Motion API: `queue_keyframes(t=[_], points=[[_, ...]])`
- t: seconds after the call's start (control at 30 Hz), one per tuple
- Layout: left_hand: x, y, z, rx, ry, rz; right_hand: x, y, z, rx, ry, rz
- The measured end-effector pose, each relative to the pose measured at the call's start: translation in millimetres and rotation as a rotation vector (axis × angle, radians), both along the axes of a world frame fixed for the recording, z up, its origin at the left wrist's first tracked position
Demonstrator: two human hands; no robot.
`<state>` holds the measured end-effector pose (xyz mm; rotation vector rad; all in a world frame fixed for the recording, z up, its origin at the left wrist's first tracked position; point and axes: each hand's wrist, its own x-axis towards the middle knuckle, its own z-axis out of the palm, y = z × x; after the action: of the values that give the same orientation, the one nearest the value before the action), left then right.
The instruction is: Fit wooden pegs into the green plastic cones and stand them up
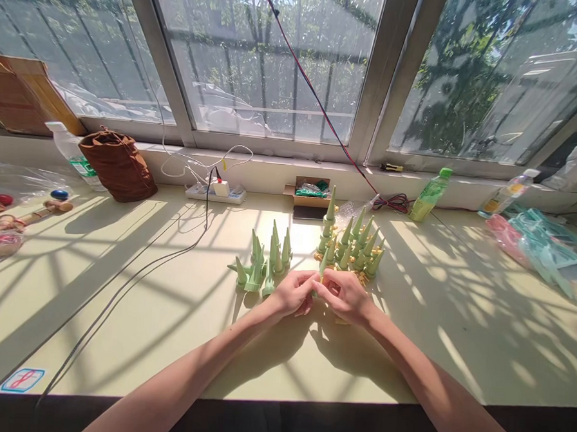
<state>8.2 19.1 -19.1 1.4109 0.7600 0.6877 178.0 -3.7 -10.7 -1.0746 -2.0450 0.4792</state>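
Note:
My left hand (294, 293) and my right hand (347, 295) meet over the table with fingers pinched together. Between their fingertips is a green cone-shaped piece (323, 263), its tip pointing up; its lower part is hidden by the fingers. To the left of my left hand stand several plain green cones (253, 280) in a loose group. Behind my right hand is a cluster of green cones with yellowish parts (359, 242) about their bases. One taller stack of green pieces (329, 221) rises at the back of that cluster.
At the back stand a small open box (312, 190), a power strip (215, 193), a brown drawstring bag (119, 165) and a green bottle (431, 194). A black cable (135, 269) crosses the table's left side. Plastic packages (543, 245) lie right, wooden toys (22, 215) left.

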Motion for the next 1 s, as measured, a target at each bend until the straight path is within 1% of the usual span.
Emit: queue_keyframes(t=[0.1, 0.2, 0.27, 0.37, 0.47, 0.53, 0.67, 0.77, 0.87, 1.0], points=[[1, 0, -1.8, 0.088, 0.009, 0.058, 2, 2, -1.0, 0.012, 0.017, 0.006], [2, 0, -1.4, 0.28, 0.052, 0.18, 6, 5, -0.2, 0.015, 0.016, 0.015], [1, -1, 1.4, 0.397, 0.099, 0.249, 9, 7, 1.4, 0.016, -0.002, 0.003], [-1, -4, 8.1, 0.495, 0.17, 0.288, 14, 10, 3.8, 0.023, -0.029, -0.039], [-2, -6, 12.2, 0.545, 0.228, 0.311, 19, 12, 4.4, 0.048, -0.042, -0.112], [-1, -6, 10.9, 0.583, 0.254, 0.335, 21, 13, 3.9, 0.072, -0.052, -0.171], [2, -3, -0.1, 0.656, 0.308, 0.358, 25, 14, 2.4, 0.087, -0.068, -0.267], [2, 0, -9.3, 0.657, 0.355, 0.365, 27, 15, 2.0, 0.074, -0.095, -0.321], [2, 1, -13.8, 0.633, 0.373, 0.359, 29, 16, 1.4, 0.064, -0.136, -0.332], [3, 0, -11.2, 0.632, 0.39, 0.364, 32, 18, 0.5, 0.046, -0.222, -0.294]])
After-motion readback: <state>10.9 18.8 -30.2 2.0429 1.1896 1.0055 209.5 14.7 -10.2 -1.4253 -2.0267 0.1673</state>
